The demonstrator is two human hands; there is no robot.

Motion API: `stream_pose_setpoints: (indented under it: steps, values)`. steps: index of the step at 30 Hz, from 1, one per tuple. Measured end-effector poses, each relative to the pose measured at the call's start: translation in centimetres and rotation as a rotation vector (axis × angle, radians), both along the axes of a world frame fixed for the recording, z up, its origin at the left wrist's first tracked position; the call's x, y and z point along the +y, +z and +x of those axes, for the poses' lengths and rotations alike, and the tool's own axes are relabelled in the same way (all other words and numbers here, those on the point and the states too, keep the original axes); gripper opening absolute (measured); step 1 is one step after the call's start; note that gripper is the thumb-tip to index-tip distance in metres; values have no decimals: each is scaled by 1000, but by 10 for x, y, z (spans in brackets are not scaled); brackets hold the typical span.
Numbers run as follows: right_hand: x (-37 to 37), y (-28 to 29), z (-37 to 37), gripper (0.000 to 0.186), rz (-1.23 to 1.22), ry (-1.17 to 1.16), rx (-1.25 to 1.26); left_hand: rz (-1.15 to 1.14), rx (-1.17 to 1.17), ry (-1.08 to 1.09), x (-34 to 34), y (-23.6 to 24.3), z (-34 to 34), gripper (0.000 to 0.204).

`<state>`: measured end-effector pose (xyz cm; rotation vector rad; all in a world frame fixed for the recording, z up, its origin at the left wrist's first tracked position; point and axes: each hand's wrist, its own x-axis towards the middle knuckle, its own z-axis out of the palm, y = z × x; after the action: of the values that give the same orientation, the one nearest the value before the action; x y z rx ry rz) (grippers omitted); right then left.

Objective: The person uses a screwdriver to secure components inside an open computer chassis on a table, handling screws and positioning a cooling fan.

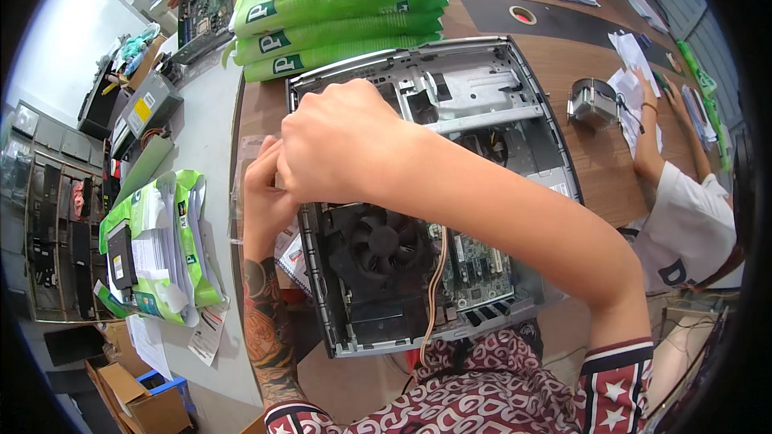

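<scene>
An opened desktop computer case (555, 153) lies before me with its inside facing up. A black fan (382, 243) sits at its near left, beside a green circuit board (478, 277). My right forearm crosses over the case, and my right hand (342, 141) is closed in a fist at the case's left edge. My left hand (269, 185) is right beside it, fingers bent and closed against the right hand. Whatever lies between the fingers is hidden. A pinkish cable (437, 289) runs down over the near edge of the case.
Green paper packs (338, 20) are stacked behind the case. A metal heatsink (593, 103) and a tape roll (523, 15) are on the brown table. A co-worker's hands (647, 96) rest over papers at right. An opened paper pack (189, 233) is at left.
</scene>
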<state>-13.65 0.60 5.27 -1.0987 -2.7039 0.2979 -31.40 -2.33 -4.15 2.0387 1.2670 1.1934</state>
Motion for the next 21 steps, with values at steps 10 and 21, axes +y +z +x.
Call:
stream_pose_setpoints:
  steps: [10, 21]
  values:
    - [-4, -14, 5, 34, 59, -53, 107, 44, 83, -127, 7, 9, 0, 20]
    - [-18, -11, 14, 44, 110, 19, 201, -139, -49, -150, -3, 13, -11, 18]
